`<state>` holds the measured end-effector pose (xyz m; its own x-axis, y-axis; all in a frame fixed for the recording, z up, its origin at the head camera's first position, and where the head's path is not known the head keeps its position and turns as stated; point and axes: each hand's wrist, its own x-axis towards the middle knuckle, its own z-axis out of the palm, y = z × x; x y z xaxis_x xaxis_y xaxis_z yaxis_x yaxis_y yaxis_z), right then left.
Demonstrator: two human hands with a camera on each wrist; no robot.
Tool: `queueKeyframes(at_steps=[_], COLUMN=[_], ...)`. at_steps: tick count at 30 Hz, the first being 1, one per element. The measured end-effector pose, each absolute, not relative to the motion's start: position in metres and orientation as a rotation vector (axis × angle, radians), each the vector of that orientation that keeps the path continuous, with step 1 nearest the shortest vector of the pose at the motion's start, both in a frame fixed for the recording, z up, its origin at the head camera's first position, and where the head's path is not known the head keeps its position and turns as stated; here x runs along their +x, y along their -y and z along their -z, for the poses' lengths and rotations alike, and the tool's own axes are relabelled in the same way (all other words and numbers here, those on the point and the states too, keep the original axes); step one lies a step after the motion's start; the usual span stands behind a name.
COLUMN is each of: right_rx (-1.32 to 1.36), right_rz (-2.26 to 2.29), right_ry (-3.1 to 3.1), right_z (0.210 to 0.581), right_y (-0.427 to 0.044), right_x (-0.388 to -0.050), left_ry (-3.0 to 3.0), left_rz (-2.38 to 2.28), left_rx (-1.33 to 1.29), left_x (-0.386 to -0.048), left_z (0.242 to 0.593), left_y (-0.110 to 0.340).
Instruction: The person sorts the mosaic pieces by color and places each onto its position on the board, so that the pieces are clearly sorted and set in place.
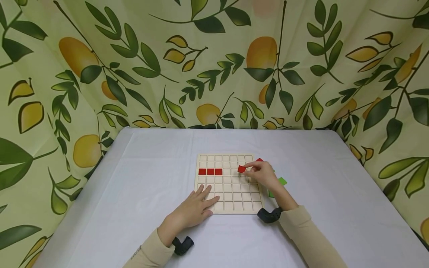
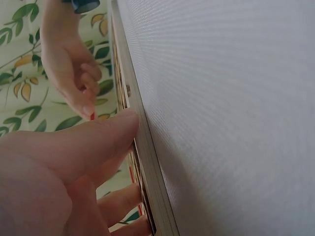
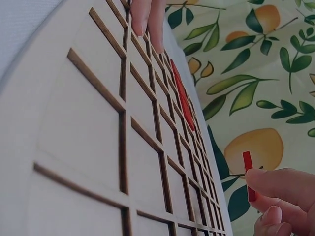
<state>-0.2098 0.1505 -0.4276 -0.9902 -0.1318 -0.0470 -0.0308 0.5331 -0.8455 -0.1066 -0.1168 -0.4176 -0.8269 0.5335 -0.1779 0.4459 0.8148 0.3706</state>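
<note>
- So the main thing here is a small, thin red square tile (image 1: 241, 169), tilted in the air over the right side of the pale wooden grid board (image 1: 234, 188).
- Right-hand grip (image 1: 263, 173): pinching that tile between thumb and fingertips, looks clear of the board's surface.
- Left-hand grip (image 1: 194, 208): fingers spread, resting on the board's near-left part, not pinching anything I can see.
- What could go wrong, imo: the pinch is only at the tile's edge, so a small slip could drop it across a divider, and with that tilt a corner might catch. If the left hand pushes sideways, the board could slide on the white cloth-covered table (image 1: 151, 167).
- Board cells: three red square tiles (image 1: 210, 171) sit side by side, one per cell, leftmost in the third row from the board's far edge. Cells under the hands are hidden, can't tell.
- Past the board's right edge: flat green pieces (image 1: 282, 181), partly behind the right forearm, plus a loose red piece (image 1: 259, 160) near the far-right corner.
</note>
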Motion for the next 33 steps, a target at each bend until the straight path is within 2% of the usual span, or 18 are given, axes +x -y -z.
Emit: queueKeyframes(at_steps=[33], right_rx=[-0.372], right_rz=[1.416], right_ry=[-2.622], right_z=[0.435], right_y=[-0.131], right_x=[-0.219], left_ry=[-2.72], left_rz=[-0.456], left_rx=[0.756], left_x=[-0.107], left_z=[0.416], left_y=[0.117])
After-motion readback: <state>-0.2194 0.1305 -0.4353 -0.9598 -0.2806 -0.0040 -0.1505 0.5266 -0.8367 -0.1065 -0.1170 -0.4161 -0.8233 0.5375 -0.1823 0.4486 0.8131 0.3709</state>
